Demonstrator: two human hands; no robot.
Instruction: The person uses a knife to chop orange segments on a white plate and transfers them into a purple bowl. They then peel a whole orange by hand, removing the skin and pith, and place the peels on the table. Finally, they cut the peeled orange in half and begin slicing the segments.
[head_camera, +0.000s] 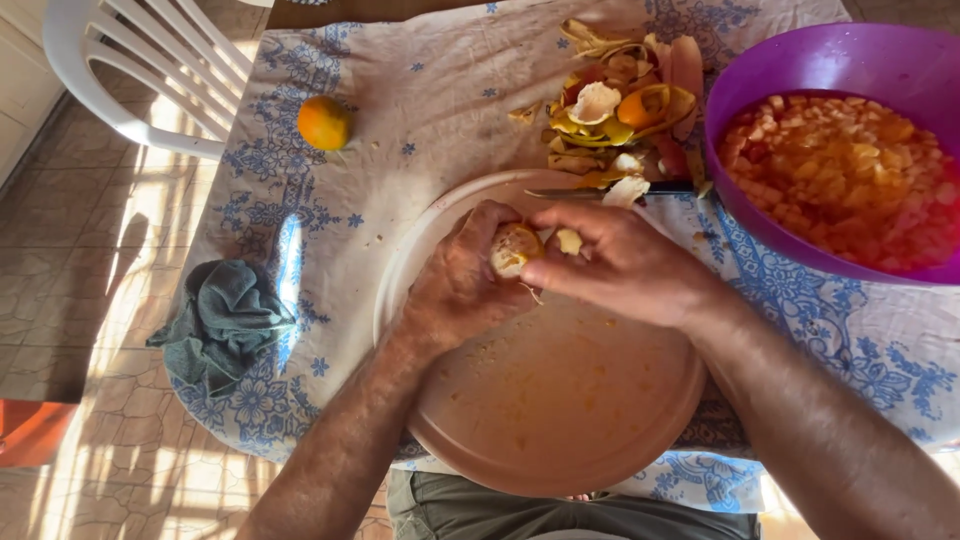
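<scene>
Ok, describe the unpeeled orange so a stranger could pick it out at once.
Start at the white plastic chair at the table's far left corner. Just right of it, the whole orange sits alone on the blue-flowered tablecloth. Unlike the fruit in the hands, its skin is intact.

no pkgs, labels, signs or screens in view.

— What are the hands doing?
— The left hand (455, 285) is gripping a peeled orange (513, 249) over the round plate (560, 430); the right hand (625, 262) is pinching it.
— Anything nearby?
— Peels (620, 100) are lying beside a purple bowl (800, 60).
</scene>
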